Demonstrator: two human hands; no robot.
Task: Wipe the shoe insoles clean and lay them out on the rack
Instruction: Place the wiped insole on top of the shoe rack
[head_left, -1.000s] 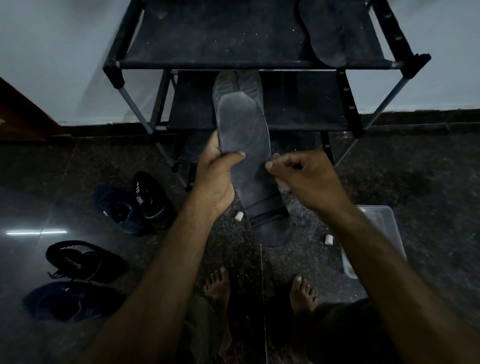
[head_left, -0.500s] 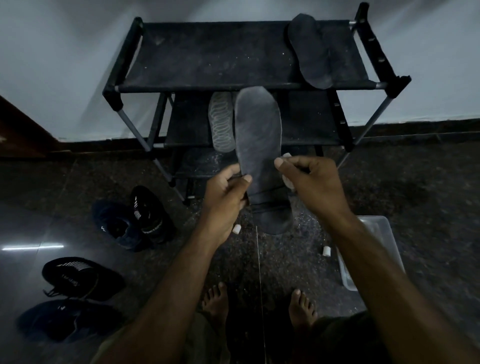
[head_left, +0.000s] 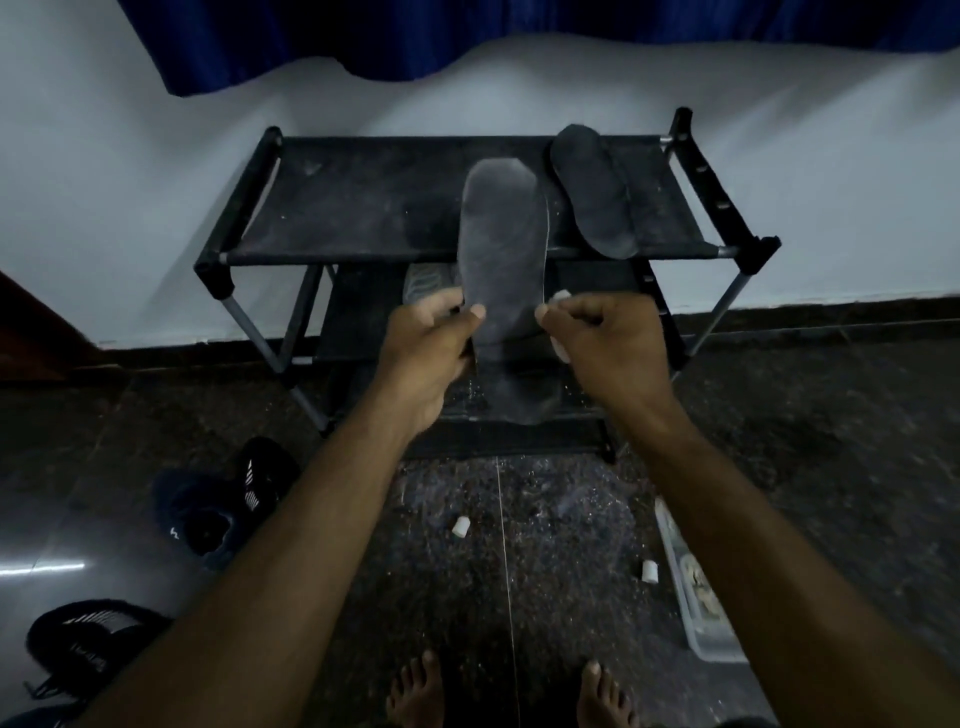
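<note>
Insole (head_left: 501, 260) held over the rack (head_left: 358, 208), left hand (head_left: 426, 343) pinching its edge, right hand (head_left: 608, 338) clutching a white wipe (head_left: 560, 297). Likely light and floppy; best gripped mid-length, both sides.

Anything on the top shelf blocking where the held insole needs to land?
Nothing visible. The held insole is gripped by left hand and right hand; another insole lies on the rack's right side, leaving bare shelf left.

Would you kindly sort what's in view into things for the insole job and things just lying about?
Job: held insole, left hand, right hand with white wipe, rack, laid insole.
Lying about: shoes, plastic tub, curtain.
</note>
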